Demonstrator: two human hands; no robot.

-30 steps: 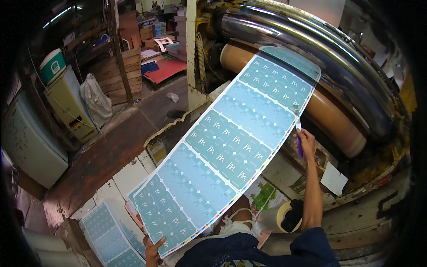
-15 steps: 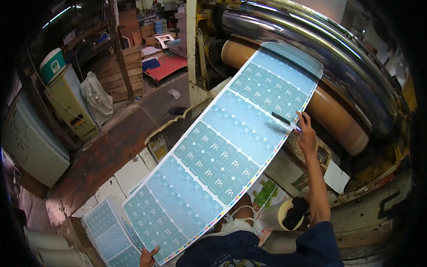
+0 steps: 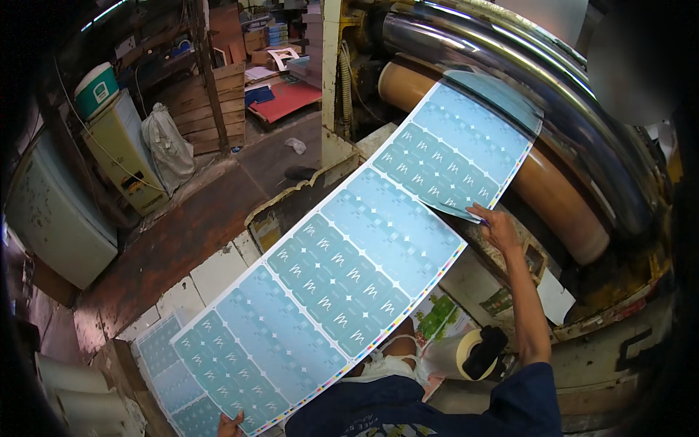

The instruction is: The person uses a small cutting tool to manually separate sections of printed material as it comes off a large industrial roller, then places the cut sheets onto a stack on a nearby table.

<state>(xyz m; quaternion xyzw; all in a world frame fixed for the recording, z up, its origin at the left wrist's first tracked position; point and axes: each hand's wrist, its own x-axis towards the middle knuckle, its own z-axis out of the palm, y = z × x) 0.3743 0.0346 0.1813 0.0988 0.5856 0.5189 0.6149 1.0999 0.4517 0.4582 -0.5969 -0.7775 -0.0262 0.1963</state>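
Note:
A long printed sheet [image 3: 342, 284] in teal and pale blue slants across my front. Its far right part is parted from the upper length of printed sheet [image 3: 466, 146], which comes out from under the rollers; at the left the two still look joined. My right hand [image 3: 497, 227] is closed at the upper length's curled lower right corner, with a bit of a slim purple tool [image 3: 483, 221] showing at the fingers. Most of that tool is hidden. My left hand [image 3: 231, 424] grips the near left corner of the long sheet, thumb on top.
A shiny metal roller [image 3: 502, 65] and a brown roller [image 3: 561, 197] stand at the far right. More printed sheets [image 3: 164, 357] lie at the lower left. A film roll [image 3: 466, 353] with a black object on it stands by my right elbow. A fridge [image 3: 58, 211] is at left.
The sheet has parted at the right beside my right hand, and its near part has slid left and down with my left hand. The slim tool, earlier lying across the sheet, is now mostly hidden.

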